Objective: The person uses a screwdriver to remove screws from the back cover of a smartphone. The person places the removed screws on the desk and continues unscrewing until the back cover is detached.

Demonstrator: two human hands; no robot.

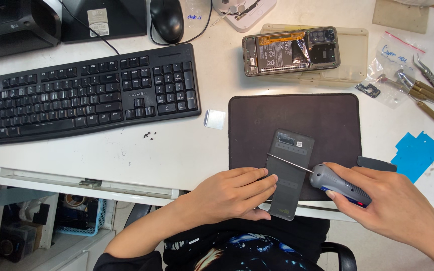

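On the dark rectangular work mat point(327, 120), near edge, lies a dark grey glossy phone back cover point(288, 170). Left hand point(234, 193) presses it flat, fingers together; right hand point(395, 208) fingers wrapped round a grey-handled thin-shaft screwdriver point(340, 184), tip on cover's left edge. Opened phone point(291, 50) sits beyond the mat

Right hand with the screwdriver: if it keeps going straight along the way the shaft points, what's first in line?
Likely the left edge of the phone back cover, where the screwdriver tip in the right hand already sits; beyond it, the dark mat. Depth unclear.
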